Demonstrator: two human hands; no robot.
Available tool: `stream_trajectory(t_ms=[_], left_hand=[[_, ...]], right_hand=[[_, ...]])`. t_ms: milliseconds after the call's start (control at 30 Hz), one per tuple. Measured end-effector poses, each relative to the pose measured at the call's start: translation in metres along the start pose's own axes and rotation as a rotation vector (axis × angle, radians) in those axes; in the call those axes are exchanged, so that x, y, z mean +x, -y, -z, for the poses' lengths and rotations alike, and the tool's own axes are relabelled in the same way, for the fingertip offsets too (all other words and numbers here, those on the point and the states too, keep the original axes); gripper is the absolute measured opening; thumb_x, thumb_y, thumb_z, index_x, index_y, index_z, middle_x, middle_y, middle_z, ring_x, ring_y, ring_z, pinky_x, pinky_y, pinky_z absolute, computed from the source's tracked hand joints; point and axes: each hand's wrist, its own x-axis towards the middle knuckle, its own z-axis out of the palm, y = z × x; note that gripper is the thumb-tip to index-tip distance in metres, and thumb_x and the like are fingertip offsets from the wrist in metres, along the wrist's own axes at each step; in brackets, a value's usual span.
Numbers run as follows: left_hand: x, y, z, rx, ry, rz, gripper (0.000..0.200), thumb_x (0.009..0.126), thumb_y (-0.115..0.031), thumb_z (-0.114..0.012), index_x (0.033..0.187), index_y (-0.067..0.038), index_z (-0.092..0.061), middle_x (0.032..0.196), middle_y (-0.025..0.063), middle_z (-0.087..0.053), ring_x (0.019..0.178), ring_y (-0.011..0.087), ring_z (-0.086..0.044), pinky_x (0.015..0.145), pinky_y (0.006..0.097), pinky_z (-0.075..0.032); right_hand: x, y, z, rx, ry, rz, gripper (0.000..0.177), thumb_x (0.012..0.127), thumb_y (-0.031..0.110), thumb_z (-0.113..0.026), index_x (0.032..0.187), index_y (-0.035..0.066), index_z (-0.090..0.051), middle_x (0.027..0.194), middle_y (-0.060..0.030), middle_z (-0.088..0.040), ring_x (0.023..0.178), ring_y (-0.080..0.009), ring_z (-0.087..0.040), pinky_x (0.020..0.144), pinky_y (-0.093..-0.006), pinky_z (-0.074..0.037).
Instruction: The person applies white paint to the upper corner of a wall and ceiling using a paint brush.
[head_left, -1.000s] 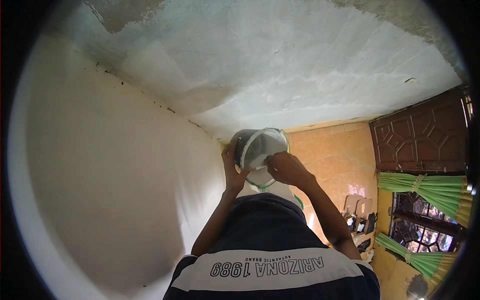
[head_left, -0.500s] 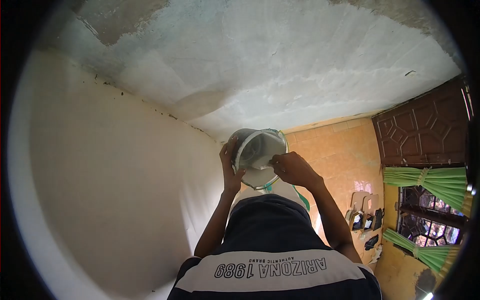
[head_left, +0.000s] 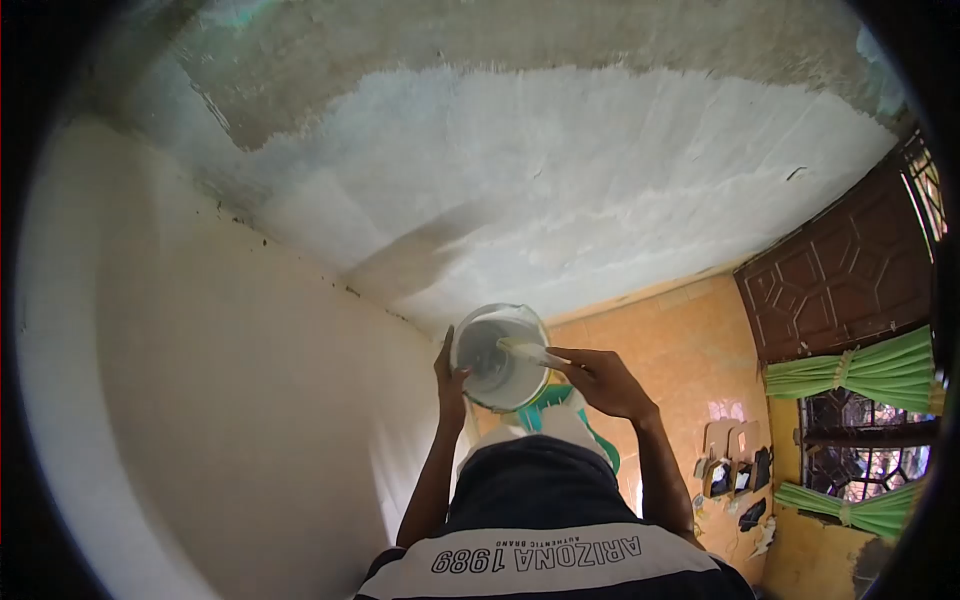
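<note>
A pail point(head_left: 500, 312) with white paint-like residue inside is tilted so that its mouth faces me. My left hand point(head_left: 452, 388) grips its left side, with the thumb over the rim. In my right hand point(head_left: 603, 382) is a paintbrush point(head_left: 534, 352), held by its pale handle. Its yellowish-white tip reaches into the mouth of the pail. The bristles are small and partly blurred against the pail's interior.
Ahead stands a wall point(head_left: 600, 160) with a whitish coat and bare grey patches above. A plain pale wall point(head_left: 240, 390) is close on my left. Below are a green plastic object point(head_left: 600, 445) and orange floor tiles point(head_left: 660, 340). A brown door point(head_left: 830, 270) and green curtains point(head_left: 860, 375) are at right.
The pail has moved slightly lower and its mouth has turned toward me. My right hand has drawn back to the right, and the paintbrush now shows clearly. The view has tipped upward.
</note>
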Motion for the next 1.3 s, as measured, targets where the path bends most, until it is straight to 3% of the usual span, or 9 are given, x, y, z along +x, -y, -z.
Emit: stream_trajectory(t_ms=[267, 367, 433, 500, 533, 700, 933, 1000, 1300], left_hand=[[0.015, -0.005, 0.078, -0.618, 0.289, 0.76, 0.044, 0.1, -0.03, -0.064, 0.136, -0.005, -0.064, 0.13, 0.0108, -0.068, 0.121, 0.024, -0.067, 0.108, 0.041, -0.053], [0.027, 0.074, 0.11, -0.316, 0.578, 0.368, 0.041, 0.103, -0.029, -0.065, 0.135, -0.004, -0.065, 0.129, 0.0108, -0.069, 0.124, 0.0234, -0.065, 0.109, 0.0403, -0.052], [0.035, 0.009, 0.094, -0.218, 0.46, 0.667, 0.04, 0.105, -0.025, -0.067, 0.138, -0.004, -0.064, 0.143, 0.013, -0.063, 0.135, 0.0237, -0.059, 0.114, 0.0395, -0.049], [0.053, 0.027, 0.094, 0.051, 0.98, 0.212, 0.05, 0.108, -0.028, -0.064, 0.152, -0.005, -0.057, 0.159, 0.0133, -0.051, 0.145, 0.023, -0.05, 0.12, 0.0393, -0.043], [0.052, -0.035, 0.056, -0.024, 0.802, 0.8, 0.063, 0.113, -0.03, -0.055, 0.169, -0.011, -0.033, 0.175, 0.0135, -0.03, 0.157, 0.0241, -0.035, 0.128, 0.0409, -0.032], [0.051, -0.012, 0.017, 0.046, 0.879, 0.433, 0.093, 0.111, -0.067, -0.038, 0.172, -0.004, -0.008, 0.173, 0.0121, -0.03, 0.153, 0.0188, -0.037, 0.126, 0.035, -0.031], [0.044, -0.07, -0.006, -0.29, 0.752, 1.1, 0.074, 0.106, -0.07, -0.05, 0.146, -0.009, -0.059, 0.135, 0.0094, -0.069, 0.122, 0.0179, -0.065, 0.106, 0.0364, -0.053], [0.038, -0.077, 0.003, -0.425, 0.654, 1.023, 0.056, 0.102, -0.069, -0.061, 0.11, -0.014, -0.069, 0.093, -0.0001, -0.07, 0.084, 0.0095, -0.067, 0.079, 0.0326, -0.059], [0.022, -0.176, 0.021, -0.498, 0.288, 1.014, 0.038, 0.098, -0.04, -0.081, 0.112, -0.005, -0.08, 0.095, 0.0079, -0.079, 0.079, 0.0168, -0.076, 0.077, 0.0345, -0.063]], right_hand=[[-0.003, 0.071, 0.062, 0.511, -0.233, 0.129, 0.063, 0.106, -0.005, -0.048, 0.167, 0.01, -0.039, 0.098, -0.0018, -0.057, 0.066, -0.0047, -0.048, 0.064, -0.023, -0.045], [0.017, 0.079, 0.065, 0.406, -0.316, 0.206, 0.063, 0.105, -0.006, -0.049, 0.166, 0.009, -0.042, 0.103, -0.0069, -0.063, 0.068, -0.0094, -0.055, 0.065, -0.0265, -0.05], [0.034, 0.083, 0.06, -0.002, -0.516, 0.306, 0.062, 0.103, -0.004, -0.056, 0.163, 0.009, -0.046, 0.104, -0.016, -0.07, 0.071, -0.0185, -0.064, 0.068, -0.0335, -0.055], [0.052, 0.091, 0.057, -0.111, -0.613, 0.414, 0.062, 0.101, -0.004, -0.06, 0.161, 0.01, -0.048, 0.102, -0.0191, -0.07, 0.074, -0.0243, -0.067, 0.07, -0.037, -0.056], [0.06, 0.096, 0.056, -0.214, -0.705, 0.507, 0.062, 0.1, -0.003, -0.063, 0.159, 0.01, -0.051, 0.101, -0.0221, -0.071, 0.076, -0.0302, -0.071, 0.071, -0.0404, -0.058], [0.092, 0.129, 0.061, -0.38, -0.853, 0.526, 0.061, 0.098, 0.0, -0.067, 0.157, 0.013, -0.054, 0.09, -0.0182, -0.071, 0.073, -0.0362, -0.07, 0.065, -0.045, -0.057], [0.114, 0.172, 0.057, -0.523, -0.857, 0.52, 0.059, 0.098, 0.006, -0.068, 0.155, 0.017, -0.057, 0.083, -0.0129, -0.065, 0.066, -0.0352, -0.068, 0.058, -0.047, -0.057], [0.125, 0.182, 0.054, -0.546, -0.888, 0.493, 0.058, 0.098, 0.007, -0.068, 0.155, 0.017, -0.056, 0.083, -0.0126, -0.065, 0.066, -0.0355, -0.069, 0.058, -0.0474, -0.057], [0.135, 0.187, 0.046, -0.632, -0.75, 0.352, 0.048, 0.094, 0.011, -0.068, 0.141, 0.005, -0.066, 0.076, -0.0209, -0.071, 0.067, -0.041, -0.072, 0.062, -0.0492, -0.06]])
